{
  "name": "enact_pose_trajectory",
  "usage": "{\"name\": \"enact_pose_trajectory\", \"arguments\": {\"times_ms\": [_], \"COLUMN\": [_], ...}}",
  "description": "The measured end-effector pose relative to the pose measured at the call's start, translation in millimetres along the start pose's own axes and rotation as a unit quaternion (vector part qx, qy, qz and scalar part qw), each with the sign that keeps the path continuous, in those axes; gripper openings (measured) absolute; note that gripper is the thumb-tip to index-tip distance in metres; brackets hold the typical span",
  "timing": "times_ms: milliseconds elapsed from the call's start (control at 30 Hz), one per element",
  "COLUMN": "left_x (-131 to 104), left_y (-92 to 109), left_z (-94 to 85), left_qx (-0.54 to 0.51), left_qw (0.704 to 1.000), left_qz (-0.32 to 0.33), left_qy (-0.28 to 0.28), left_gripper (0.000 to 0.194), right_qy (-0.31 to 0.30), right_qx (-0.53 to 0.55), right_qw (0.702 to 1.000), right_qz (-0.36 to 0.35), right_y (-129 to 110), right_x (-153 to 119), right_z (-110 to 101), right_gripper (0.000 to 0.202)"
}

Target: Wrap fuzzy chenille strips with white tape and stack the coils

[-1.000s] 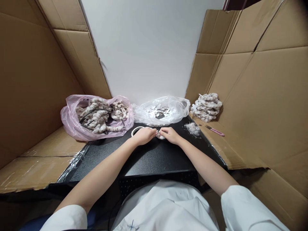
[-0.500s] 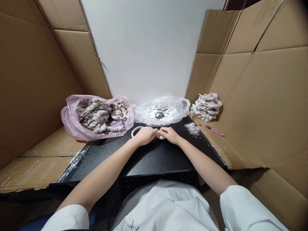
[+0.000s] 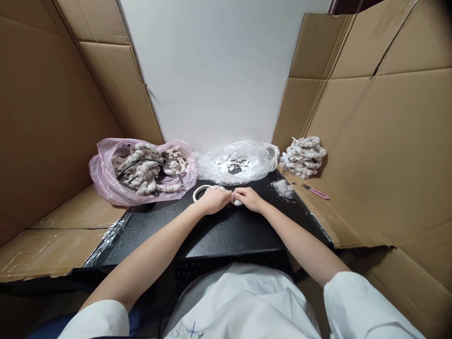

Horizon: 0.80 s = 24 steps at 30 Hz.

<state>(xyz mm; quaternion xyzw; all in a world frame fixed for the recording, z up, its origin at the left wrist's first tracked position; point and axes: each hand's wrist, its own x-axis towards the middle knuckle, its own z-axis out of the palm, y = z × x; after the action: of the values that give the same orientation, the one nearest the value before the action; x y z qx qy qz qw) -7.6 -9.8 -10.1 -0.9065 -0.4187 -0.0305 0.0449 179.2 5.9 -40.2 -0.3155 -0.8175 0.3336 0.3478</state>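
My left hand (image 3: 216,200) and my right hand (image 3: 249,197) meet over the middle of the black tabletop (image 3: 226,233), fingertips pinched close together. Both are closed on a fluffy white-and-brown furry piece (image 3: 237,202), which shows below and between the fingers; most of it is hidden. Just behind my left hand lies a white ring (image 3: 197,192), partly covered by that hand. It looks like a roll of tape.
A pink plastic bag (image 3: 102,181) of furry twisted strips stands left. A clear bag (image 3: 261,162) with small white tags lies behind my hands. Right are stacked furry rings (image 3: 305,157), loose fluff (image 3: 283,189) and pink-handled snips (image 3: 316,191). Cardboard walls (image 3: 399,155) flank both sides.
Almost nothing differs. Both hands keep their hold on the furry piece, with only a very slight shift of the fingers.
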Motion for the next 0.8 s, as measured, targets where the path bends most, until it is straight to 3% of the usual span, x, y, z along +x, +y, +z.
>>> {"name": "enact_pose_trajectory", "arguments": {"times_ms": [233,433,800], "left_x": [0,1,-1], "left_y": [-1,-5,-4], "left_z": [2.6,1.0,0.3], "left_qx": [-0.023,-0.017,-0.015], "left_qw": [1.0,0.999,1.0], "left_qz": [-0.001,-0.023,0.005], "left_qy": [0.001,0.031,0.008], "left_gripper": [0.04,0.038,0.037], "right_qy": [0.003,0.068,0.036], "right_qx": [0.011,-0.011,-0.012], "right_qw": [1.0,0.997,0.999], "right_qz": [0.011,0.019,0.013], "right_y": [-1,-5,-4], "right_x": [1,1,2], "right_z": [2,-10,-7], "right_gripper": [0.037,0.037,0.045]}}
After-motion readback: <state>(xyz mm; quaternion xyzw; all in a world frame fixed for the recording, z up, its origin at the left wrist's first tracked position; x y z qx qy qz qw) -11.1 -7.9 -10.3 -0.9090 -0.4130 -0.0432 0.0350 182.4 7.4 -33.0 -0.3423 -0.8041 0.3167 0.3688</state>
